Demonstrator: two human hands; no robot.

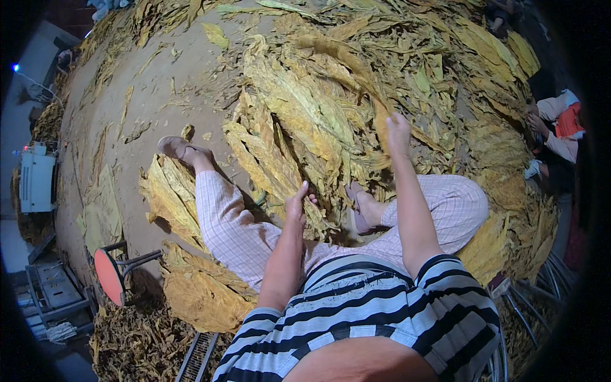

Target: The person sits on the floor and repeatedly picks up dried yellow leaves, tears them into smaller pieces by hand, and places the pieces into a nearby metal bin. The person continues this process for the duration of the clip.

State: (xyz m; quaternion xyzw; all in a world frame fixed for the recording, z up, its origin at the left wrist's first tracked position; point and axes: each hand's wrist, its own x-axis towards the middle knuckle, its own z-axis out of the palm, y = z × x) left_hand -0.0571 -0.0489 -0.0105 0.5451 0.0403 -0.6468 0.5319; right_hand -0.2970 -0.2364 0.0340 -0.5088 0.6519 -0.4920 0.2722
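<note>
Dried yellow tobacco leaves lie in a large heap in front of me. My left hand (pixel 299 204) grips the stem ends of a bunch of tobacco leaves (pixel 260 153), thumb on top, and the leaves fan out away from me. Farther forward and to the right, my right hand (pixel 399 136) is closed on an orange-brown leaf (pixel 380 117). That leaf is partly blurred and curves up over the heap. Broad pale yellow leaves (pixel 305 102) lie between and beyond my hands.
My legs are spread around the heap. Left of me are stacked leaves (pixel 174 196), a round red-topped stool (pixel 109 276) on its side and a white box-shaped device (pixel 37 179). Metal-legged furniture (pixel 522 310) stands at right. Another person's hands (pixel 537 124) show at the right edge.
</note>
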